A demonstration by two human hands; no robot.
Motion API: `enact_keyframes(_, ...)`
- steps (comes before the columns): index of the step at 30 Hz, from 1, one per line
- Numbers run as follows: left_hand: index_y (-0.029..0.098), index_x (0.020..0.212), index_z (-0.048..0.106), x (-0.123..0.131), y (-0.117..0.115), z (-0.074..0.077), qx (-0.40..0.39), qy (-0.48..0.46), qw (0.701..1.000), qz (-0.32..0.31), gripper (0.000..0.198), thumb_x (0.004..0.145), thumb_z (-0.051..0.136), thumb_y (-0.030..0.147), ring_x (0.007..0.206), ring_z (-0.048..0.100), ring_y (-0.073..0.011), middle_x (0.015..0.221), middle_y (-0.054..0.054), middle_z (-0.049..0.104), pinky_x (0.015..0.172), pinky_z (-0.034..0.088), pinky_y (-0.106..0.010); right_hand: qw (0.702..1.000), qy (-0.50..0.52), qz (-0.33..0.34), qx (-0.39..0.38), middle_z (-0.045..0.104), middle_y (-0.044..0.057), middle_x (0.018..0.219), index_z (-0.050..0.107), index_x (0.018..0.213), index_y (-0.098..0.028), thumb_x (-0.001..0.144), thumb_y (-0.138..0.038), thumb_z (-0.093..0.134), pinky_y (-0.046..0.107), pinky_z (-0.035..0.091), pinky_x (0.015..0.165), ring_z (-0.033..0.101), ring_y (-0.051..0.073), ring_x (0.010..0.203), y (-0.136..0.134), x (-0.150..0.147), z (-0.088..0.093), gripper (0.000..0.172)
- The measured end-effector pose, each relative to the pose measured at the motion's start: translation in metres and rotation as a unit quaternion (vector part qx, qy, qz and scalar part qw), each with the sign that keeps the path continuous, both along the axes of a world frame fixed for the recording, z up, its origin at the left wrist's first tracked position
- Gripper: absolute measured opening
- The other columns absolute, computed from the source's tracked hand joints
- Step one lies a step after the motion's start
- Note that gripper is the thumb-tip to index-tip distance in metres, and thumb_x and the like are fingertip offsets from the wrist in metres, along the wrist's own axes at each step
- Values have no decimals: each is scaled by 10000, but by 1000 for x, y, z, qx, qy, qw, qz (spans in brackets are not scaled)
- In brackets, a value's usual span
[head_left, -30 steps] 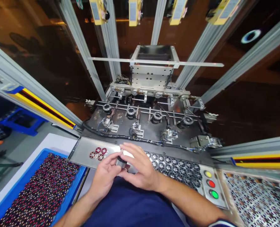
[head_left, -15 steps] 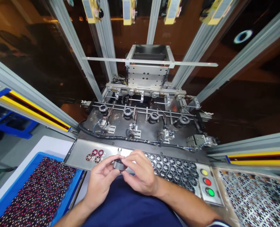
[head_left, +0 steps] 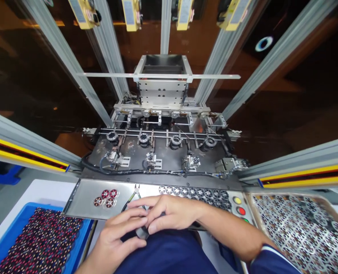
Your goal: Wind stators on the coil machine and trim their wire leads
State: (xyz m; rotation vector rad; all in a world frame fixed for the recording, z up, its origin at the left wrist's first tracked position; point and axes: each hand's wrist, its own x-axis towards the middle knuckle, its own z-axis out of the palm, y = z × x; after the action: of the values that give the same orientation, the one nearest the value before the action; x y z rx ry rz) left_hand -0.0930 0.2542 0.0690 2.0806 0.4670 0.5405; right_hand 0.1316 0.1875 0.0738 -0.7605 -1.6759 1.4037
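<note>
Close to my body, my left hand has its fingers and thumb around a dark grey cylindrical metal part. My right hand grips the same part from the right and above, so its fingers hide most of the part. Just beyond my fingers, a pair of cutting pliers lies on the metal tray, jaws pointing away from me. Left of the pliers sit several small round wound cores, red and copper coloured.
Rows of grey ring parts lie right of the pliers, beside a button panel. A blue tray of wound cores stands left, a box of metal rings right. Beyond is a machine with several round fixtures.
The view has swung to the right. Both hands have dropped closer to my body with the part, and my right hand now covers more of it. More of the pliers shows.
</note>
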Motion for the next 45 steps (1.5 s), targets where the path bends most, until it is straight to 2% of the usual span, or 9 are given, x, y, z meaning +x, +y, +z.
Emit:
enact_keyframes(4, 384, 1111, 725, 0, 0, -1, -4, -12, 999, -35, 466, 680, 832, 244, 906, 751, -235, 1038, -48, 776, 808, 624, -326, 998, -12, 36, 57, 479, 135, 1471, 730, 896, -124, 869, -94, 621, 274, 343, 1134, 425, 189, 1390, -2, -3, -1, 117)
enact_keyframes(7, 366, 1184, 690, 0, 2, -12, -87, -19, 996, 16, 548, 674, 836, 228, 913, 749, -243, 1094, -60, 762, 804, 628, -329, 996, -35, 33, 71, 487, 163, 1453, 717, 914, -118, 922, -206, 588, 313, 366, 1131, 465, 202, 1363, 3, 14, 6, 156)
enact_keyframes(11, 267, 1352, 544, -1, 13, -39, -250, -21, 953, 167, 574, 807, 722, 265, 938, 736, -235, 1239, -130, 690, 805, 626, -340, 956, -251, -134, 68, 438, 109, 1500, 701, 982, -156, 997, -281, 449, 399, 334, 1164, 423, 199, 1386, 35, 87, 9, 281)
enact_keyframes(14, 208, 1320, 538, -1, 19, -60, -297, 1, 929, 220, 590, 782, 742, 339, 926, 734, -230, 1216, -149, 690, 834, 613, -337, 867, -424, -261, 29, 493, 109, 1445, 685, 810, -145, 982, -225, 448, 481, 305, 1175, 417, 245, 1379, 68, 154, -8, 304)
enact_keyframes(17, 196, 1282, 554, -5, 18, -77, -316, 11, 912, 262, 606, 753, 754, 413, 918, 736, -224, 1189, -138, 700, 847, 605, -321, 836, -467, -287, 1, 484, 160, 1437, 655, 700, -119, 926, -141, 498, 544, 271, 1174, 366, 311, 1402, 91, 199, -36, 276)
enact_keyframes(21, 183, 1286, 547, -19, 16, -94, -319, 30, 904, 284, 642, 742, 749, 459, 947, 732, -228, 1180, -133, 705, 860, 602, -311, 818, -503, -279, -7, 460, 113, 1470, 681, 789, -126, 880, -138, 577, 539, 249, 1182, 303, 296, 1436, 100, 220, -67, 139)
enact_keyframes(32, 187, 1233, 583, -20, 25, -111, -310, 90, 920, 222, 567, 750, 746, 434, 1030, 712, -249, 1178, -134, 720, 918, 584, -359, 802, -552, -227, 22, 501, 120, 1424, 678, 1027, -134, 925, -256, 597, 534, 316, 1145, 377, 285, 1393, 106, 235, -81, 178)
enact_keyframes(39, 172, 1275, 574, 5, 33, -121, -277, 212, 936, 45, 514, 862, 588, 477, 986, 703, -223, 1197, -140, 701, 943, 541, -394, 785, -576, -226, 22, 546, 103, 1346, 611, 1180, -165, 941, -321, 592, 510, 439, 1044, 522, 260, 1242, 109, 229, -79, 286)
enact_keyframes(45, 196, 1221, 659, 55, 32, -127, -224, 270, 925, -147, 399, 875, 577, 376, 901, 682, -189, 1106, -95, 729, 809, 536, -298, 775, -593, -219, 10, 570, 103, 1293, 593, 1202, -165, 944, -334, 587, 468, 498, 975, 576, 239, 1150, 110, 223, -80, 308)
